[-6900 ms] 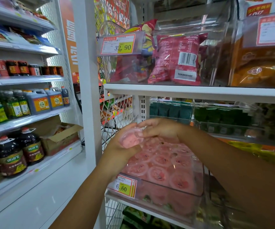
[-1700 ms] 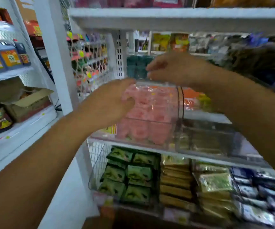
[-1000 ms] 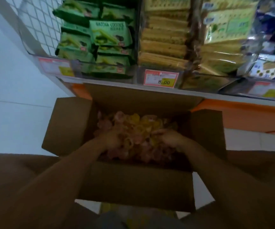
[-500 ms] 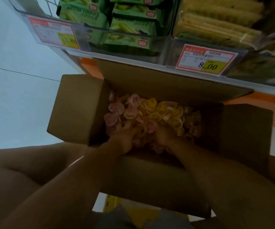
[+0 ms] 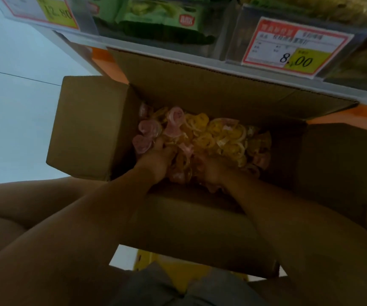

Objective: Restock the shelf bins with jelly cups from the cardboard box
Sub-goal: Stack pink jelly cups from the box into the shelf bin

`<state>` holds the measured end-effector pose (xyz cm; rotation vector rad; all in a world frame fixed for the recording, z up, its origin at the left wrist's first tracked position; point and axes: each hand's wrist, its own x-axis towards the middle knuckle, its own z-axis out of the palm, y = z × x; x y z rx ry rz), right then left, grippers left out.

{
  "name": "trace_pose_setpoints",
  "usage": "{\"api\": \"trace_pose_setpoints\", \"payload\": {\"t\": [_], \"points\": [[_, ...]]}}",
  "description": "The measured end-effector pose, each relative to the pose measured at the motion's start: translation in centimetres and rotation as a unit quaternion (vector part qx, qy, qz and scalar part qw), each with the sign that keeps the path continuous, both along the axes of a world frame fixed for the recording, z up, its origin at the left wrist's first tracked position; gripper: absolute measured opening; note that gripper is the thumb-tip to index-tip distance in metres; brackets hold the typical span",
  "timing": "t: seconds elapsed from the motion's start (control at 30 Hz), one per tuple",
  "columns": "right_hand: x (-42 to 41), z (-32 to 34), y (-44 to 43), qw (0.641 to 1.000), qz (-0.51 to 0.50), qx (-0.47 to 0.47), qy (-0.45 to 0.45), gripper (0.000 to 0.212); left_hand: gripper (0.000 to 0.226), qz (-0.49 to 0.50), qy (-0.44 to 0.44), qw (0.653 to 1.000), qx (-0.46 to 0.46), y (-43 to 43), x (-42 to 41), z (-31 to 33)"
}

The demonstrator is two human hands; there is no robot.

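From the head camera, an open cardboard box [image 5: 89,129] fills the middle of the frame, its four flaps spread outward and its far flap leaning against the shelf [image 5: 156,46] edge near the top. Inside lies a loose heap of jelly cups [image 5: 217,135], pink ones gathered at the left of the pile and yellow ones across the centre and right. Both bare forearms reach in from the bottom of the frame. The left hand [image 5: 156,159] is pushed into the left-centre of the heap, fingers bent down among the cups with a pink cup touching its thumb side; whether it grips any cannot be told. The right hand [image 5: 213,171] sits just beside it, lower in the pile, fingers buried under cups, so its hold cannot be told either. On the shelf front, a red-and-yellow price tag [image 5: 297,47] reading 8.00 is at upper right and another price label [image 5: 43,9] at upper left, with green packets [image 5: 156,16] between them. Pale floor [image 5: 12,107] shows at the left
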<state>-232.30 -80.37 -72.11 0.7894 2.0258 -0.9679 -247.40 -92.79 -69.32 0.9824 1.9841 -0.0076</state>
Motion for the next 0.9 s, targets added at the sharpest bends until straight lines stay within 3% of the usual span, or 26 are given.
{"api": "trace_pose_setpoints", "payload": {"t": [0.1, 0.23, 0.4, 0.5, 0.63, 0.77, 0.9], "points": [[0.0, 0.4, 0.5, 0.999, 0.001, -0.037, 0.007, 0.055, 0.039, -0.009, 0.010, 1.000, 0.015, -0.5, 0.1, -0.1], [0.7, 1.0, 0.4, 0.990, -0.078, -0.121, 0.009, 0.026, 0.030, -0.006, 0.016, 0.999, 0.039, -0.6, 0.3, 0.3], [1.0, 1.5, 1.8, 0.984, -0.095, -0.147, -0.027, 0.052, 0.031, -0.010, -0.029, 0.999, 0.035, -1.1, 0.1, -0.4], [1.7, 2.1, 2.7, 0.970, -0.135, -0.191, -0.063, 0.052, 0.022, -0.013, -0.054, 0.998, 0.042, -1.6, 0.2, -0.8], [2.3, 2.7, 2.5, 0.964, -0.138, -0.211, -0.079, 0.070, 0.028, -0.047, -0.079, 0.996, 0.023, -0.7, 0.6, -0.2], [2.1, 3.2, 2.6, 0.949, -0.181, -0.238, -0.100, 0.066, 0.051, -0.124, -0.090, 0.987, -0.048, 0.4, 1.0, 0.8], [1.9, 4.0, 3.0, 0.937, -0.207, -0.255, -0.121, 0.062, 0.044, -0.177, -0.090, 0.975, -0.102, 0.9, 1.7, 0.8]]}}
